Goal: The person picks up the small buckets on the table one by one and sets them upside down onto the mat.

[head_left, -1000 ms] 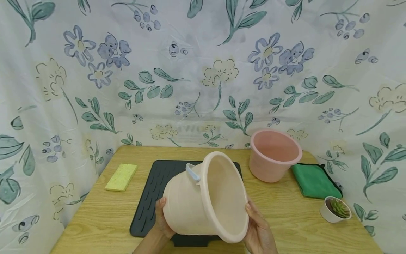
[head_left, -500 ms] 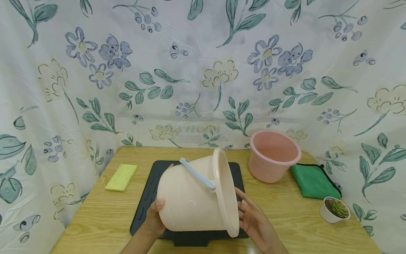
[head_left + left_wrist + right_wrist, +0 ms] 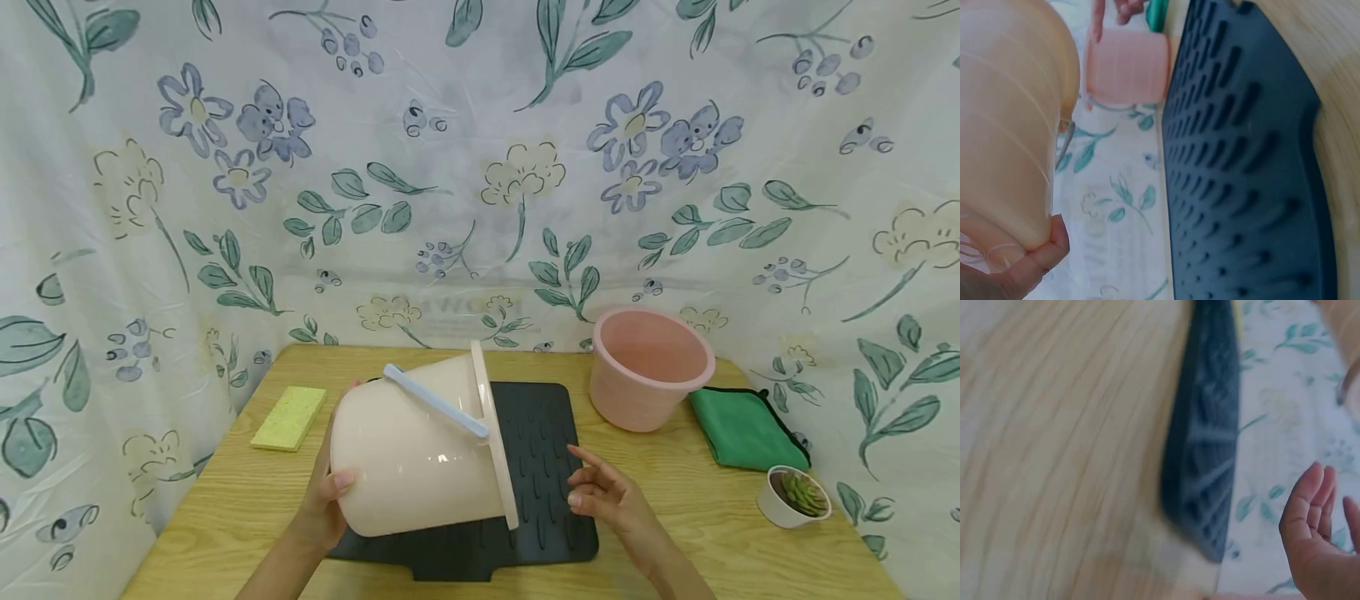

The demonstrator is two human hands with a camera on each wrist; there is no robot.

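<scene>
Your left hand (image 3: 324, 508) grips the cream bucket (image 3: 416, 450) at its base, the thumb on the near side of the wall and a fingertip just showing past its far side. You hold the bucket tipped on its side above the dark ridged mat (image 3: 543, 483), its bottom to the left and its rim to the right; the left wrist view shows a gap between bucket and mat. The pale blue handle (image 3: 438, 404) lies slantwise along the upper side of the bucket, running down to the rim. Your right hand (image 3: 611, 500) is well apart from the rim, at the right edge of the mat, with fingers loosely bent, thumb away from them, and nothing held. The mat lies in the middle of the wooden counter (image 3: 210, 517). To its left is a yellow sponge (image 3: 290, 418). At the far right stands a pink bucket (image 3: 626, 404), upright, with a folded green cloth (image 3: 742, 425) just beside it and a small white pot (image 3: 778, 507) with a succulent (image 3: 802, 493) nearer to you. A flowered curtain (image 3: 450, 250) hangs behind the counter.
</scene>
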